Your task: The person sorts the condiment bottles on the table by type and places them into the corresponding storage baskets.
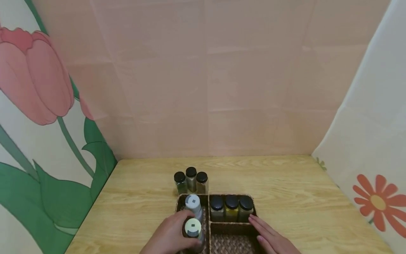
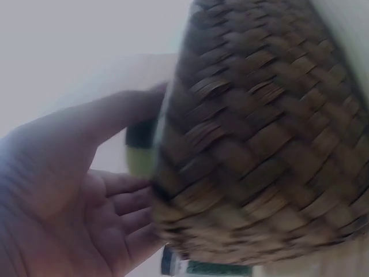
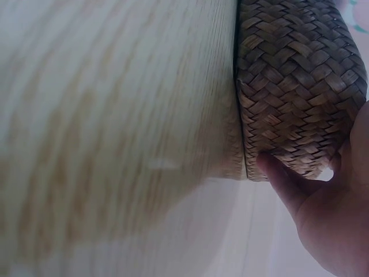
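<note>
Left hand [image 1: 172,233] gripping nearer pale-capped bottle [image 1: 193,227] in woven basket [image 1: 234,244]; right hand [image 1: 274,238] resting straight fingers [image 1: 262,225] against basket's right side.

The place is a screened-off nook, the kind of room unclear. A creased sheet [image 1: 206,88] backs the table [image 1: 301,187], between a tulip cloth [image 1: 35,84] and a daisy cloth [image 1: 377,120].

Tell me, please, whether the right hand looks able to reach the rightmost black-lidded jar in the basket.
Probably yes: the right hand rests against the basket, close beside that jar, and nothing covers its lid.
</note>
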{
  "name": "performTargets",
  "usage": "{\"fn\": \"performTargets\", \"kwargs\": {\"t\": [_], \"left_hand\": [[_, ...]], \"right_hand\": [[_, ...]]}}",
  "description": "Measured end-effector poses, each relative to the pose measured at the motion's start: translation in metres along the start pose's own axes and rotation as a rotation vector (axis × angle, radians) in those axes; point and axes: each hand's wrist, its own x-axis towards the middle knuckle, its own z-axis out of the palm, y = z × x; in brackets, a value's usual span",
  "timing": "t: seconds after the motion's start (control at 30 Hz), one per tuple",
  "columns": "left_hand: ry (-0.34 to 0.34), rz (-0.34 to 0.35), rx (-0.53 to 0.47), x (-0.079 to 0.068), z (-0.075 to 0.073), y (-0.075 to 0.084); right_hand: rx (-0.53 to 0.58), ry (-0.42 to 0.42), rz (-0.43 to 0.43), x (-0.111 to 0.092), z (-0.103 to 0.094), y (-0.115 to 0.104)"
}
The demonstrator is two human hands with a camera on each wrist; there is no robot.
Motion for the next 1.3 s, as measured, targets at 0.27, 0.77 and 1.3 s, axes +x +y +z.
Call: {"fn": "performTargets", "kwargs": {"t": [0.27,0.77,1.3], "left_hand": [[-0.029,-0.010,-0.174,-0.009,-0.024,0.009],[0.394,-0.009,-0.220,0.020,-0.059,-0.024],[0.473,0.029,-0.190,0.077,-0.057,-0.063]], "right_hand": [[0.025,-0.009,0.006,0.000,-0.003,-0.001],[0.020,-0.023,0.022,0.000,-0.002,-0.001],[-0.015,0.037,-0.036,-0.002,0.002,0.001]]}}
